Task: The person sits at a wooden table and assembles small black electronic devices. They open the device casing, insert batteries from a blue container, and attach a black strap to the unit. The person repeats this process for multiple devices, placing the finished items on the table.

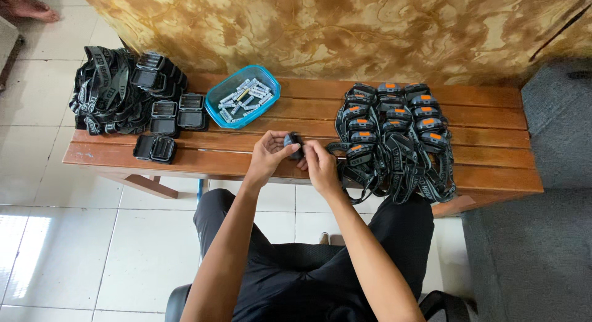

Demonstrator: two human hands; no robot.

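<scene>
My left hand (266, 155) and my right hand (320, 165) both grip a small black headlamp (293, 142) above the front slats of the wooden bench (493, 168). Its strap trails to the right toward a pile of assembled headlamps with orange buttons (394, 134). A blue tray of batteries (242, 95) lies just beyond my left hand. On the bench's left end sit several open black headlamp bodies (166, 112) and a heap of grey straps (102, 90).
Behind the bench hangs a mottled gold cloth (345, 26). A grey upholstered seat (555, 174) stands to the right. White floor tiles (74, 235) spread below and left. Another person's bare foot (31, 8) shows at top left.
</scene>
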